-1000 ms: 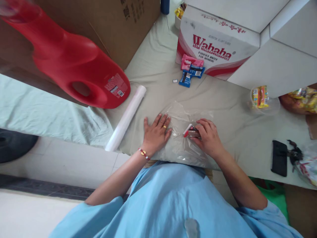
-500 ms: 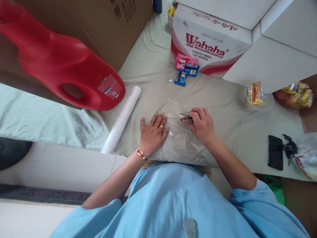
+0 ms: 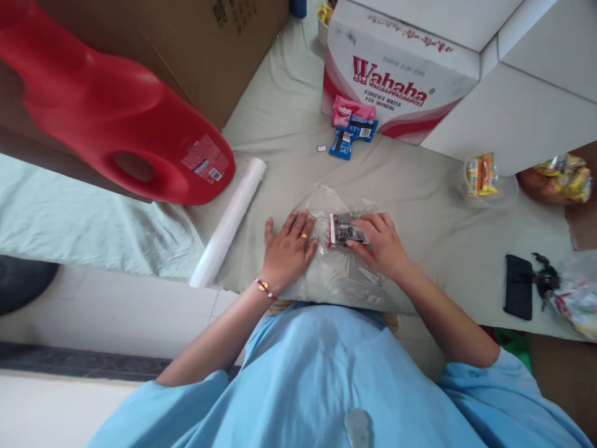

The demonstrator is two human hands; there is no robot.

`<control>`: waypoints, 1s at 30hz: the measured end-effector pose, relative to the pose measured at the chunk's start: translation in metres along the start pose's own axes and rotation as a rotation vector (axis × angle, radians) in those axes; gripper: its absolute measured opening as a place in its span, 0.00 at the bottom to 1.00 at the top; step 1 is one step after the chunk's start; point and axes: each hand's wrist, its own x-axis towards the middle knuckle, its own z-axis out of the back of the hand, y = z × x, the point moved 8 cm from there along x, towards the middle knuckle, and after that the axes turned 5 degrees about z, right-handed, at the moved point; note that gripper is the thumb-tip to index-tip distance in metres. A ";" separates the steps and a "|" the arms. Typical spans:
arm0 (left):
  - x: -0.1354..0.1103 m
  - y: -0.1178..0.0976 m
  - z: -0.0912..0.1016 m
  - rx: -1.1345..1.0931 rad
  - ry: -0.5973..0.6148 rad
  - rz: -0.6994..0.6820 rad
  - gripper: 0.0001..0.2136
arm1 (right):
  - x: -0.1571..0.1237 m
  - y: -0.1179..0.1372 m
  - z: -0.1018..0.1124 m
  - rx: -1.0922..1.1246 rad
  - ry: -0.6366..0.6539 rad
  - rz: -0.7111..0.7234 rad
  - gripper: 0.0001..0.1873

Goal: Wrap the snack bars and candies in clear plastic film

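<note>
**Long Axis Runs Left to Right**

The dark packet [image 3: 340, 231] sits over the clear plastic [image 3: 338, 270], near the front edge of the tabletop [image 3: 289, 171]. Its long axis lies roughly parallel to that edge; the white-and-red end points left. The right hand [image 3: 379, 246] has its grip closed on the opposite end. The left hand [image 3: 288, 249] lies flat, grip open, fingers spread.
</note>
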 end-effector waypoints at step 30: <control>-0.006 0.006 -0.008 0.034 0.055 0.022 0.29 | 0.011 0.010 -0.024 -0.217 0.292 -0.051 0.38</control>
